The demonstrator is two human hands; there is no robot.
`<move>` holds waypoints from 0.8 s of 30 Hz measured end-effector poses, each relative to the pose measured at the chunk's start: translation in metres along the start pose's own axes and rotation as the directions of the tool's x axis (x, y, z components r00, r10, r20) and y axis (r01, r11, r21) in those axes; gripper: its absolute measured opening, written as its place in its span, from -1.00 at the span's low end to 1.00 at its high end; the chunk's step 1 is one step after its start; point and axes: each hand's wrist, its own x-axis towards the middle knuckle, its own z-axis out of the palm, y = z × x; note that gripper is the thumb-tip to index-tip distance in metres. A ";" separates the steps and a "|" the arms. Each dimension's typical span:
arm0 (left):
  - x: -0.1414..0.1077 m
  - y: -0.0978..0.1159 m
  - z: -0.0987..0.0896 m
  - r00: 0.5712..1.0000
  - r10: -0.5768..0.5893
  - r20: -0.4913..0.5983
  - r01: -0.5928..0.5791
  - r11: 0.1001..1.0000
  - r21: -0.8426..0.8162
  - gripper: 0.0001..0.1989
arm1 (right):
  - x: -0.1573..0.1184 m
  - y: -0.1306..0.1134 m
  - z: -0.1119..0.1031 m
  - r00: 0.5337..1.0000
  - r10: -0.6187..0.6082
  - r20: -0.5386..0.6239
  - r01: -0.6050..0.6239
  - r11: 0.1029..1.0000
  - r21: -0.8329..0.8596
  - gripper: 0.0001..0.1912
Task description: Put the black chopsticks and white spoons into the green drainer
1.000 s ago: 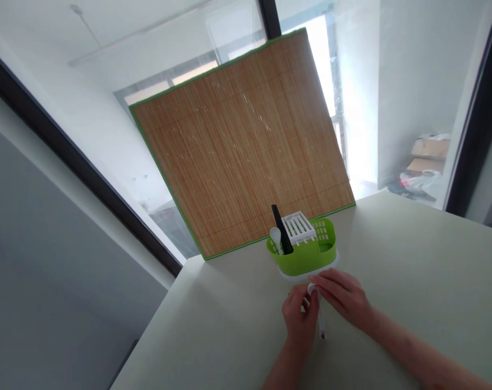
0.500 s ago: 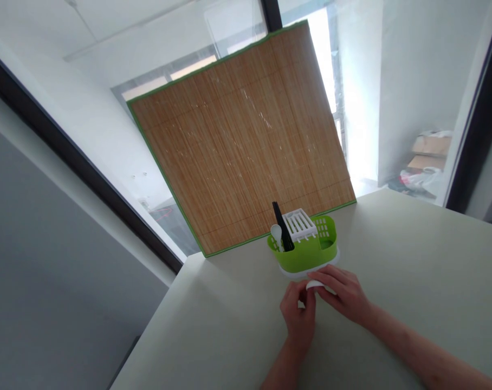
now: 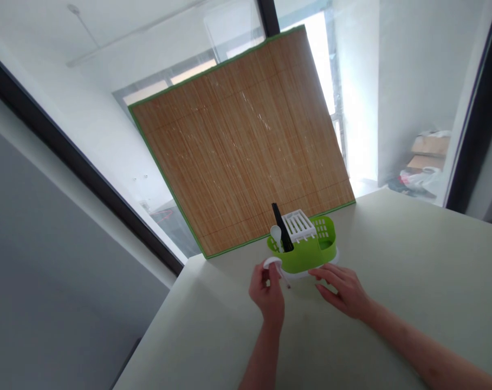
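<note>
My left hand [image 3: 268,290] pinches a white spoon [image 3: 272,262] by its rounded end, its thin handle slanting down to the right. It is just in front of the left end of a green cutlery holder [image 3: 306,257] on a white base. My right hand [image 3: 345,290] is open, thumb and fingers apart, with its fingertips at the front edge of the base; whether they touch it I cannot tell. In the holder's left part stand another white spoon [image 3: 276,233] and a bundle of black chopsticks [image 3: 284,230]. A white slotted rack [image 3: 298,225] sits on the holder's middle.
The holder stands on a pale table [image 3: 412,265]. Behind it a bamboo mat [image 3: 246,146] with green edging leans against a glass pane. Cardboard boxes [image 3: 429,149] and plastic bags lie beyond the glass at the right.
My left hand has moved left and slightly up with the white spoon, away from my right hand. My right hand has let go of it and stays almost in place, fingers apart.
</note>
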 end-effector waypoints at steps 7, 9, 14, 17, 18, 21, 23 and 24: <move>0.057 0.019 0.008 0.980 0.167 -0.110 -0.156 0.982 0.102 -0.72 | -0.002 0.001 0.002 0.999 -0.038 0.023 0.039 0.998 -0.050 -0.75; 0.072 0.019 0.014 0.975 0.205 -0.091 -0.184 0.963 0.196 -0.70 | -0.003 0.003 0.003 0.999 -0.034 0.037 0.036 0.998 -0.060 -0.77; 0.096 0.005 0.029 0.969 0.204 0.140 -0.244 0.882 0.402 -0.70 | -0.003 0.007 0.005 0.998 -0.014 0.056 0.019 0.996 -0.089 -0.81; 0.100 -0.009 0.034 0.953 0.079 0.292 -0.236 0.799 0.554 -0.68 | -0.003 0.008 0.006 0.998 -0.003 0.065 0.010 0.995 -0.104 -0.83; 0.101 -0.013 0.035 0.946 0.031 0.323 -0.229 0.768 0.598 -0.66 | -0.002 0.008 0.006 0.998 -0.003 0.065 0.010 0.994 -0.109 -0.83; 0.102 -0.023 0.038 0.921 -0.082 0.381 -0.212 0.715 0.666 -0.63 | -0.002 0.009 0.007 0.998 -0.011 0.058 0.018 0.992 -0.125 -0.83; 0.104 -0.027 0.040 0.904 -0.128 0.407 -0.204 0.708 0.676 -0.65 | -0.002 0.009 0.007 0.998 -0.016 0.057 0.024 0.990 -0.141 -0.84; 0.106 -0.029 0.041 0.898 -0.145 0.415 -0.200 0.705 0.680 -0.66 | -0.002 0.009 0.006 0.998 -0.019 0.055 0.027 0.988 -0.150 -0.84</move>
